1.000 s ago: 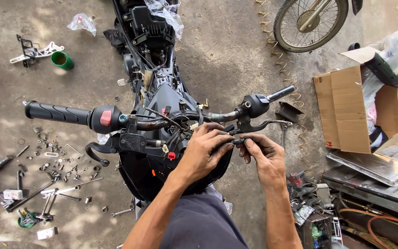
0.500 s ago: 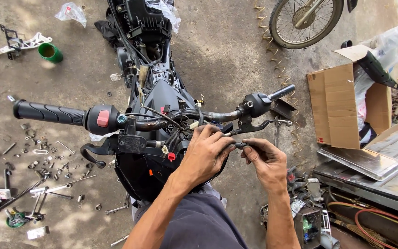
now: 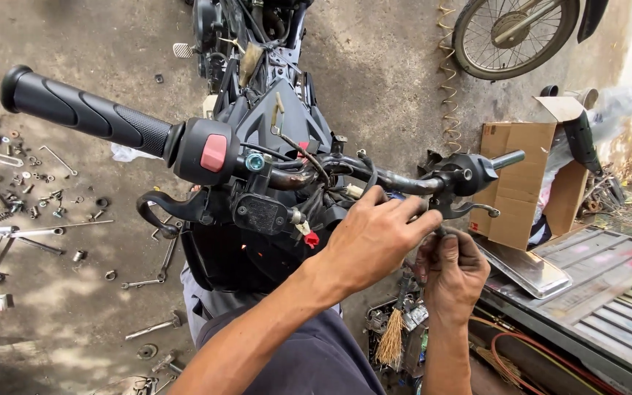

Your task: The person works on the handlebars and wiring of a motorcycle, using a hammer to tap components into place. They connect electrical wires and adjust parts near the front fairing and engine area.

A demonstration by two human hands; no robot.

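Note:
A stripped black motorcycle stands under me, its handlebar (image 3: 374,174) running across the view. The left grip (image 3: 82,111) has a switch housing with a red button (image 3: 213,152). My left hand (image 3: 374,238) reaches over the bar, its fingertips pinched on the bracket of the right brake lever (image 3: 469,208). Just below that lever is my right hand (image 3: 453,269), curled around a thin dark piece. What that piece is stays hidden by the fingers.
Bolts, washers and wrenches (image 3: 31,197) lie scattered on the concrete at left. An open cardboard box (image 3: 521,183) and corrugated metal sheets (image 3: 601,292) sit at right. A spoked wheel (image 3: 513,33) is at top right, and a small brush (image 3: 390,340) lies below my hands.
My head has moved in closer, so the handlebar looks larger. Both hands stay at the right lever, with the right hand now lower, under the lever.

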